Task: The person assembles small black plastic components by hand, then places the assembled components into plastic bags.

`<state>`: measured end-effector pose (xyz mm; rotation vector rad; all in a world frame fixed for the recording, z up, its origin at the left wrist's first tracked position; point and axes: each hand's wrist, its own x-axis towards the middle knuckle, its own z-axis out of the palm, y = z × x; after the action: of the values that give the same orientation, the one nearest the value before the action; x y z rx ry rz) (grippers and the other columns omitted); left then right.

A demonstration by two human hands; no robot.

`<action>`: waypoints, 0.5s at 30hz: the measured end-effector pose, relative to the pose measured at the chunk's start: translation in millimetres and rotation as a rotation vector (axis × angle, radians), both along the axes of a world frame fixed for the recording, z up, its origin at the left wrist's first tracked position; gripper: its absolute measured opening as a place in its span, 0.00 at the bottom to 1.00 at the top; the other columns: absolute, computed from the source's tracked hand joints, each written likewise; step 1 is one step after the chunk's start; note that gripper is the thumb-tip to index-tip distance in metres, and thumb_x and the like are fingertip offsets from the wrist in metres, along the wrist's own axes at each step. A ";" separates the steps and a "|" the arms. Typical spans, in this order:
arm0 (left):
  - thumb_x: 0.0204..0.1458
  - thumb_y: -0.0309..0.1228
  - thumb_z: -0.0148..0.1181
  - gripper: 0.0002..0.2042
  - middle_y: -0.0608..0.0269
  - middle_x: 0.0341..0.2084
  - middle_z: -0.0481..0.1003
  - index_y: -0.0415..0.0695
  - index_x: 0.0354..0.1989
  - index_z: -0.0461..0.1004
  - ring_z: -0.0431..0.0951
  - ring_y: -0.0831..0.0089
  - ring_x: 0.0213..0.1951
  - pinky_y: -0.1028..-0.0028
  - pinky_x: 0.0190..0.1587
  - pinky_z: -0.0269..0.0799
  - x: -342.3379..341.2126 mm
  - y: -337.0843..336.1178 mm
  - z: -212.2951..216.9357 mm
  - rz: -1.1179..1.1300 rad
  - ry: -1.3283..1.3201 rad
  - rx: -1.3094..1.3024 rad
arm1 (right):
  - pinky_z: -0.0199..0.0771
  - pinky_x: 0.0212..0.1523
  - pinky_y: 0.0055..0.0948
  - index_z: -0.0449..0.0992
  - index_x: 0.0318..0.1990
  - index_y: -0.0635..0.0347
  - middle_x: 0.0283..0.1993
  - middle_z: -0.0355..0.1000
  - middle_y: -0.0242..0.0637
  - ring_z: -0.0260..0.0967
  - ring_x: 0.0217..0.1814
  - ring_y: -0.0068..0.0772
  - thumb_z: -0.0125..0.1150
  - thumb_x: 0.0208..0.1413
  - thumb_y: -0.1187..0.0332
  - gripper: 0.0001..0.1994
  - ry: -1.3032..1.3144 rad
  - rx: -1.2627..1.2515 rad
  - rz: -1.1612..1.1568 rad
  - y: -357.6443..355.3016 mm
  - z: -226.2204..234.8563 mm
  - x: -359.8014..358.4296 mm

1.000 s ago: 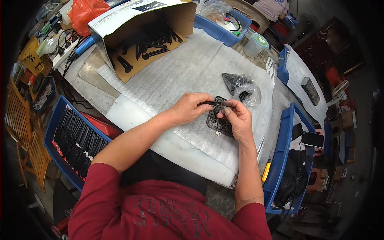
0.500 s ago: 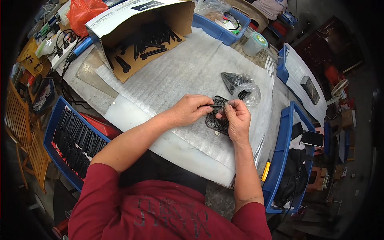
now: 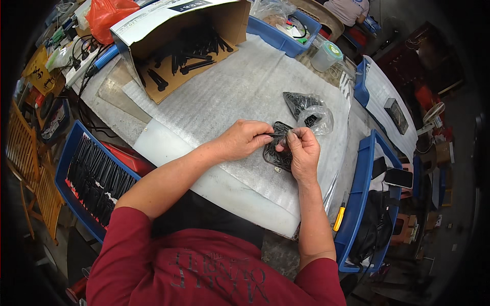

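My left hand [image 3: 244, 139] is closed in a pinch on a slim black stick-like part [image 3: 277, 134]. At the part's right end, the thumb and fingers of my right hand [image 3: 304, 153] are pressed together on it. Whether anything smaller sits between those fingertips is hidden. Under both hands lies a dark shallow tray [image 3: 269, 156] full of small black pieces, partly covered by my fingers. Just beyond it a clear plastic bag [image 3: 321, 120] holds more small black parts.
An opened cardboard box [image 3: 153, 66] of black stick-like parts stands at the far left. Blue bins flank the table: one with packed black pieces [image 3: 97, 178], another [image 3: 357, 204] with a phone [image 3: 398, 177]. A yellow-handled tool [image 3: 339, 218] lies at the right edge. A lidded tub [image 3: 325, 57] stands farther back.
Both hands keep their hold on the black part in almost the same place. The whole view has shifted very slightly.
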<state>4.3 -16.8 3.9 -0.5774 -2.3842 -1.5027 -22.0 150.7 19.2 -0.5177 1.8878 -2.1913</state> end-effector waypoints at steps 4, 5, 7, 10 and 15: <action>0.43 0.26 0.55 0.06 0.58 0.22 0.72 0.38 0.30 0.70 0.72 0.68 0.24 0.73 0.26 0.66 -0.2 -1.0 0.2 -0.002 0.007 -0.020 | 0.66 0.24 0.14 0.64 0.30 0.65 0.22 0.65 0.32 0.65 0.22 0.18 0.50 0.52 0.71 0.06 0.000 0.004 0.002 -1.0 -0.1 0.5; 0.43 0.26 0.55 0.06 0.58 0.22 0.72 0.38 0.30 0.70 0.72 0.68 0.24 0.73 0.26 0.66 -0.1 -1.3 0.3 -0.001 0.007 -0.021 | 0.66 0.24 0.14 0.64 0.30 0.65 0.22 0.65 0.32 0.65 0.22 0.18 0.50 0.52 0.71 0.06 0.000 0.003 0.003 -1.2 -0.6 0.2; 0.44 0.26 0.55 0.06 0.58 0.21 0.72 0.38 0.30 0.71 0.72 0.69 0.24 0.73 0.26 0.66 -0.1 -0.9 0.2 0.001 0.016 -0.027 | 0.66 0.24 0.15 0.63 0.29 0.62 0.23 0.66 0.33 0.65 0.22 0.19 0.50 0.52 0.71 0.05 0.009 0.015 0.003 -1.0 -1.7 -0.5; 0.44 0.26 0.55 0.06 0.59 0.20 0.72 0.38 0.30 0.71 0.72 0.69 0.23 0.74 0.25 0.66 -0.2 -0.8 -1.4 -0.004 0.024 -0.024 | 0.67 0.24 0.15 0.64 0.29 0.63 0.23 0.66 0.33 0.65 0.22 0.19 0.50 0.52 0.71 0.05 0.028 0.015 0.001 -2.1 -0.8 0.6; 0.44 0.26 0.55 0.05 0.60 0.19 0.72 0.39 0.29 0.71 0.72 0.71 0.21 0.75 0.24 0.65 0.6 0.6 0.5 -0.010 0.006 0.011 | 0.67 0.24 0.15 0.65 0.29 0.64 0.23 0.66 0.32 0.65 0.22 0.18 0.50 0.52 0.71 0.06 0.035 0.047 0.019 -2.4 -3.1 1.3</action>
<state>4.9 -16.1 4.4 -0.5913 -2.3705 -1.5160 -20.6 148.3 16.1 -0.5663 1.9393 -2.1342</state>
